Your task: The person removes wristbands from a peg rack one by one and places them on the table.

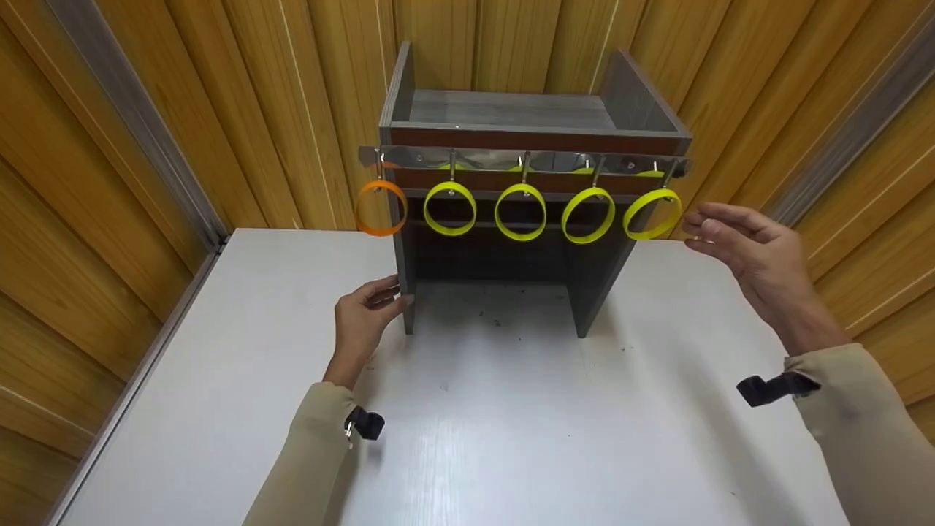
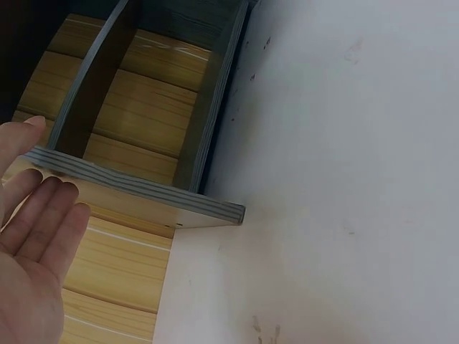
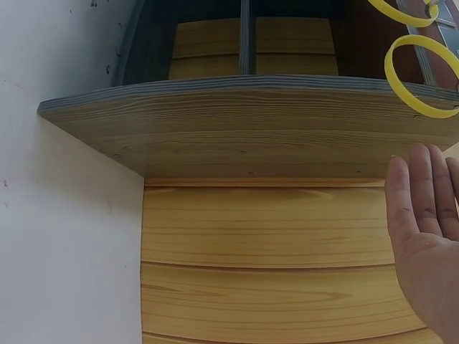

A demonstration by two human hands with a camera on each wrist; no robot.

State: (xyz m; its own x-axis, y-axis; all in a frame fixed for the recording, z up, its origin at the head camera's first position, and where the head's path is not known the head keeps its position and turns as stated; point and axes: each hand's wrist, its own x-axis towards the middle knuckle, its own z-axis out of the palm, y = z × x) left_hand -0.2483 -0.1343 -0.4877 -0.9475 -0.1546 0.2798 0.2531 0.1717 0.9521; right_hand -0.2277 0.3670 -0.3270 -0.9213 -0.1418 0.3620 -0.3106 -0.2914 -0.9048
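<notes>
A grey wooden shelf unit stands on the white table, with a metal hook rail across its front. From the rail's hooks hang an orange ring at the left end and several yellow rings. My left hand holds the unit's left side panel low down, thumb on the inner side and fingers outside. Just right of the rightmost yellow ring, my right hand is raised, empty. In the right wrist view its fingers lie straight, apart from the ring.
The white table spreads in front of the unit and to both sides, with small dark specks on it. Wood-plank walls enclose the back and sides. A metal frame edge runs along the table's left.
</notes>
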